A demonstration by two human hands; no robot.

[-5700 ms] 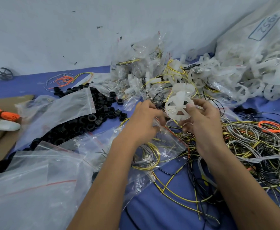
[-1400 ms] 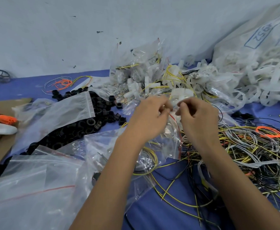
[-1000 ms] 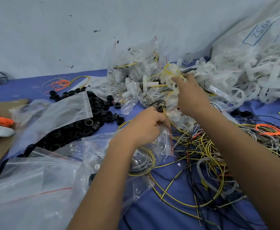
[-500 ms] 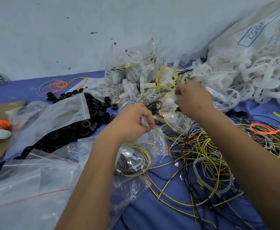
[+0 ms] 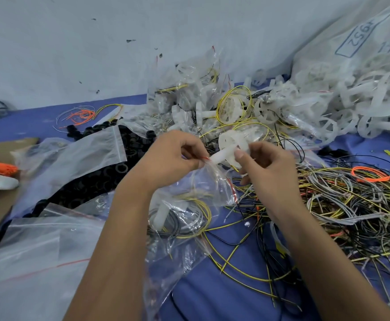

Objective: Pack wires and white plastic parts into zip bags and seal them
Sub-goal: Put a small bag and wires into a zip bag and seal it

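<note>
A blue-covered table [image 5: 224, 295] met a pale, scuffed wall [image 5: 73, 42]. Near its middle, the left hand [image 5: 173, 156] pinched a zip bag [image 5: 189, 205] mouth; the right hand [image 5: 265, 167] pinched a white plastic part [image 5: 233, 147] beside it.

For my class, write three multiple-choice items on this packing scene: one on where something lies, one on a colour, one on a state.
1. Where is the pile of black rings?
A. left of the hands
B. right of the hands
C. inside the big sack

2. What colour is the strip along the mouth of the zip bag being filled?
A. blue
B. red
C. green

3. What is the right hand doing?
A. lying flat on the table
B. gripping a white plastic part at the bag's mouth
C. pulling an orange wire

Answers:
1 A, the rings lie under a clear bag on the left side.
2 B, a red line shows where the left hand pinches the bag's edge.
3 B, its fingers curl round the white part.
</note>
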